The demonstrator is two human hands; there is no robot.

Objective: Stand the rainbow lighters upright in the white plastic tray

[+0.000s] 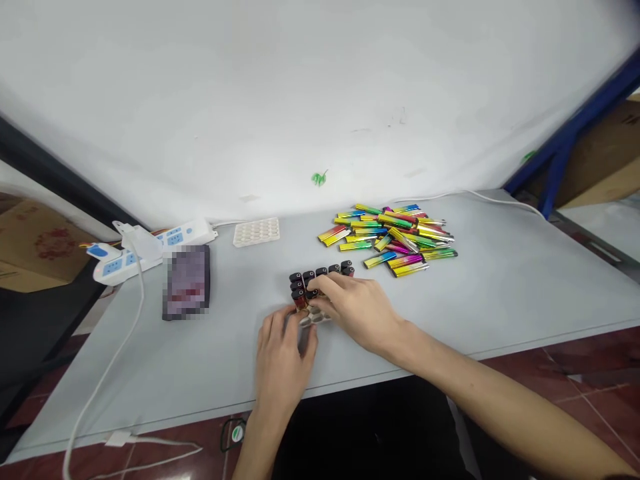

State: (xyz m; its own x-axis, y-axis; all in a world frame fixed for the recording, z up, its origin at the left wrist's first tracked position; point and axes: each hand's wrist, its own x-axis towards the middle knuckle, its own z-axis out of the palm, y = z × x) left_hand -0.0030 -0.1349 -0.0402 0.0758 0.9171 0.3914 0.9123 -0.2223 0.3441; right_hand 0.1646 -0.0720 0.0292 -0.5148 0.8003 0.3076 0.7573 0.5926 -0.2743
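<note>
A small white tray with oval slots (pixel 313 317) lies near the table's front edge. Black-topped, shiny sticks (pixel 297 285) stand upright in its back and left slots. My left hand (pixel 283 353) rests at the tray's front left corner, fingers bent and thumb apart from them, touching its edge. Over the tray, my right hand (pixel 357 307) pinches the black top of one stick (pixel 312 293) between thumb and fingertips. Behind and to the right lies a loose pile of metallic yellow, green, blue, red and pink sticks (pixel 395 233).
Another white slotted tray (pixel 257 231) lies at the back. To the left are a blurred dark object (pixel 187 282), a power strip (pixel 185 235) and a white cable (pixel 131 327). A wall (pixel 280 120) rises behind the grey table (pixel 525 280).
</note>
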